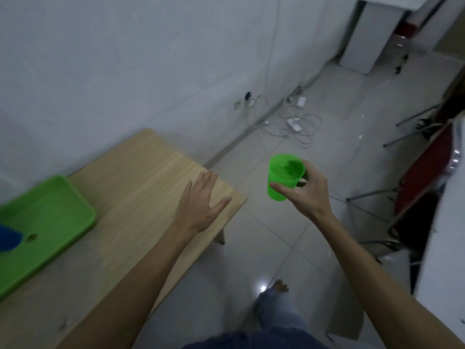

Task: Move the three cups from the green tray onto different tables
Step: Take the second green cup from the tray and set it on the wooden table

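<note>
My right hand (pixel 305 191) grips a green cup (pixel 283 176) by its side and handle, holding it upright over the floor, right of the wooden table (pixel 141 177). My left hand (pixel 201 200) hovers flat over the table's right end, fingers spread and holding nothing. The green tray (pixel 47 222) lies at the table's left end. A blue cup (pixel 8 238) stands in it at the frame's left edge, partly cut off. No third cup is in view.
White tiled floor stretches ahead, with a tangle of cables and power strips (pixel 293 122) by the wall. Red folding chairs (pixel 425 172) stand at the right. A white table edge (pixel 442 235) is at the right border, and a white cabinet (pixel 364 36) at the far end.
</note>
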{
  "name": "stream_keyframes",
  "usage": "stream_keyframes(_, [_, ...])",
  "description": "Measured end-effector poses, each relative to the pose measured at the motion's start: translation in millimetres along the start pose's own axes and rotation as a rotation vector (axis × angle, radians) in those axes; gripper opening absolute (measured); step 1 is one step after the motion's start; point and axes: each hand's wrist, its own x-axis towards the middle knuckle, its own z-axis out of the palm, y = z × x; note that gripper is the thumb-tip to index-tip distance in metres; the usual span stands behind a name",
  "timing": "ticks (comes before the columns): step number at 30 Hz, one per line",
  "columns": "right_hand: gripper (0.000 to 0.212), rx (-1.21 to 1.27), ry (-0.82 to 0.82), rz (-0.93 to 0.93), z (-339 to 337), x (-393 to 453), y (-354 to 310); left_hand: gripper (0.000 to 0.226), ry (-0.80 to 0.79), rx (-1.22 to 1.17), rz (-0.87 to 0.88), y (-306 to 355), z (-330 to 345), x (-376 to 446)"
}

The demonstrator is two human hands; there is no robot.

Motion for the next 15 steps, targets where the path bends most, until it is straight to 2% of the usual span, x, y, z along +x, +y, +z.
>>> stream_keyframes(5, [0.071, -0.054, 0.114, 0.045, -76, 66, 50, 0.093, -0.019, -0.021, 0.131, 68, 33, 113])
stream_keyframes(15, [0.078, -0.092, 0.283, 0.118, -214, 217, 135, 0.092, -0.106, -0.026, 0.286, 202, 102, 337])
